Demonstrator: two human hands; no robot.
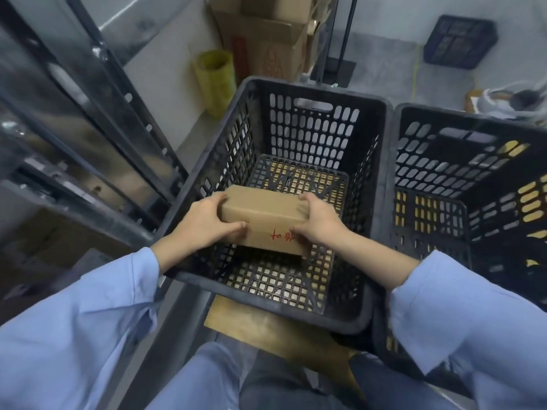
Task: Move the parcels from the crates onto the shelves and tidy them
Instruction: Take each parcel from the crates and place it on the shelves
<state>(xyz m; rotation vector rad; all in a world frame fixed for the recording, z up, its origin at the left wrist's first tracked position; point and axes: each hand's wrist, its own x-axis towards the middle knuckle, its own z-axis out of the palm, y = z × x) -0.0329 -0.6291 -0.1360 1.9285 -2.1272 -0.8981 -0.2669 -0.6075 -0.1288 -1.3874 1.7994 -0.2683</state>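
A brown cardboard parcel [263,217] sat inside the nearer black plastic crate [313,125], toward the crate's near-left part, above its grid floor; whether its underside touched that floor could not be told. Both hands held it by its short ends. The left hand [207,223] was curled round the left end, fingers over the far top edge and the thumb pressed flat along the near face. The right hand [318,221] gripped the right end the same way, fingers wrapped over the top corner and the thumb on the near face, just beside some red handwriting [279,234] that was partly hidden and could not be read. Both forearms came out of light blue sleeves [97,315] and passed over the crate's near rim. No other parcel showed in this crate. A second black crate [444,149] stood right beside it on the right, their rims touching or almost so. A flat sheet of cardboard [251,321] lay under the near edge of the first crate. On the left rose the dark metal shelves [97,119], blurred, with brown shapes dimly seen on them. Beyond the crates stood a yellow roll [214,81] against the wall, a pile of open cardboard boxes [266,39], and a third dark crate [458,42] well apart on the grey floor
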